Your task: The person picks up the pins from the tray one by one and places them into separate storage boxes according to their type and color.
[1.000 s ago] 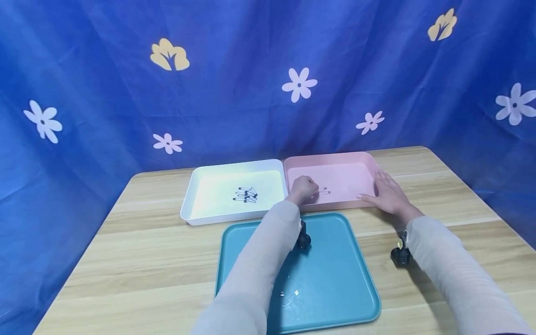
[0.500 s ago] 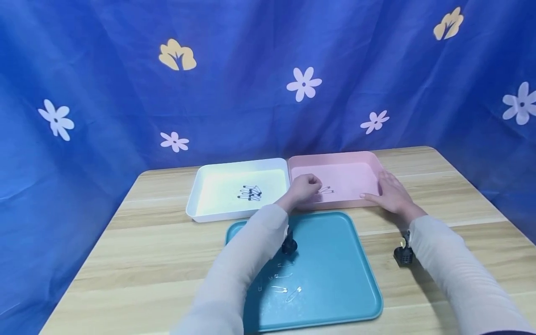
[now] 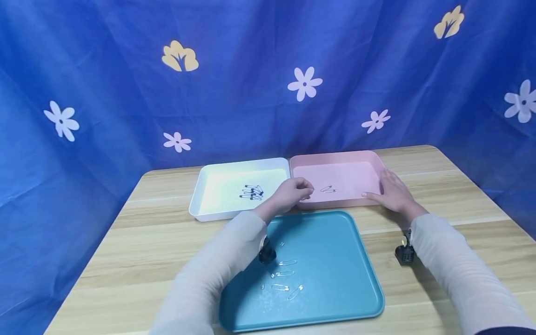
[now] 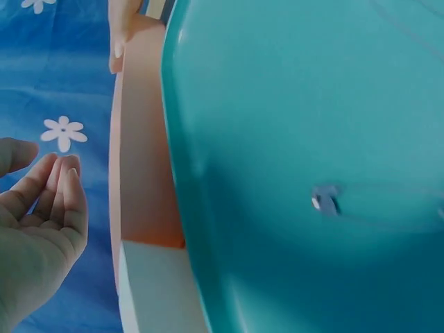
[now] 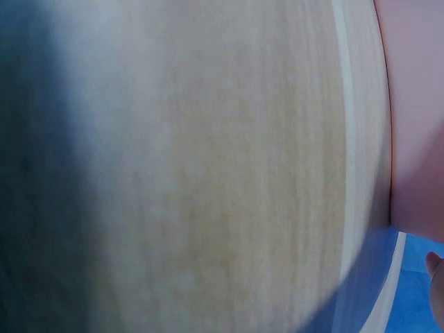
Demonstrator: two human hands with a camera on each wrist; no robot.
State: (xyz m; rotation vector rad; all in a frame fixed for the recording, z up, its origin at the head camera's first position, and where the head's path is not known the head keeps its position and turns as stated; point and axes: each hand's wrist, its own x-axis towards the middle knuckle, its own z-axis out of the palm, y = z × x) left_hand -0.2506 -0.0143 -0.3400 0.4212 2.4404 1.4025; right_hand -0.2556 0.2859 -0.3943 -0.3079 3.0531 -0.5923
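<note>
Head: left hand [image 3: 288, 193] over the pink tray's [image 3: 335, 204] near-left corner. Right hand [image 3: 395, 193] at its right end, fingers extended; pushing hard could shift it. Two safety pins [image 3: 328, 190] inside. Silver pins [image 3: 285, 273] lie loose in the teal tray [image 3: 335, 279]; the low wrist camera [image 3: 267, 253] could drag them.

Left wrist: thumb apart from bent fingertips, nothing held.

Right wrist: mostly tabletop [image 5: 229, 173]; can't tell fingers here.
</note>
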